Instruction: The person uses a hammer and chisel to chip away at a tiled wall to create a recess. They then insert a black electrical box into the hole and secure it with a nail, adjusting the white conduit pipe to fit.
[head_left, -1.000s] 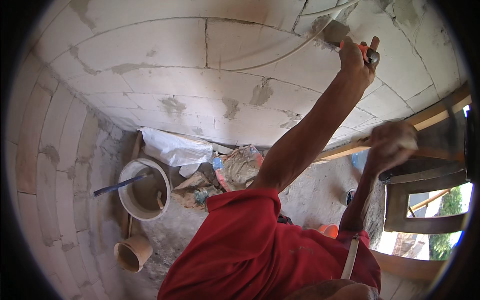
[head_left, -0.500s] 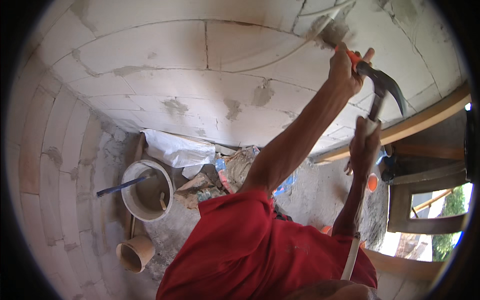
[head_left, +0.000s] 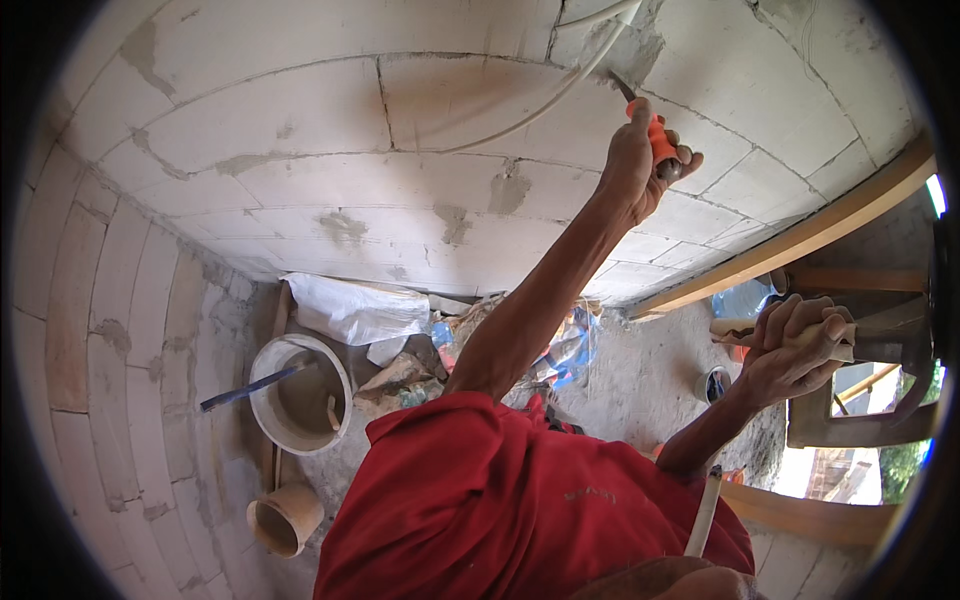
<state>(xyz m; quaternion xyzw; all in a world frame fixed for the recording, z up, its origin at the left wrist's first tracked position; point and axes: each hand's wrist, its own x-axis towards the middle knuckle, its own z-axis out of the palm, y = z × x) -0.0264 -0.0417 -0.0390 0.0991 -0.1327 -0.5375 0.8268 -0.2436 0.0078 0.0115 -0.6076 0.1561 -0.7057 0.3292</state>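
Note:
My left hand (head_left: 640, 160) is wrapped round the orange handle of a chisel (head_left: 659, 135). The chisel's dark blade points up and left at the wall of pale blocks (head_left: 290, 100), its tip by a grey mortar patch (head_left: 640, 55) and a white cable (head_left: 580, 78). Out to the right, my right hand (head_left: 795, 350) is closed round the pale handle of a hammer (head_left: 735, 328), apart from the chisel. The hammer's head is hard to make out against dark things behind it.
Below left stand a white bucket (head_left: 342, 375) of grey mix with a blue-handled tool (head_left: 250, 388) and a smaller beige bucket (head_left: 300, 505). A white sack (head_left: 355, 303) and crumpled bags (head_left: 570, 350) lie along the wall's foot. A wooden beam (head_left: 800, 245) curves past at right.
My right hand has swung the hammer down and right, away from the chisel. The chisel's blade, orange handle and struck end now show uncovered. The view has shifted slightly.

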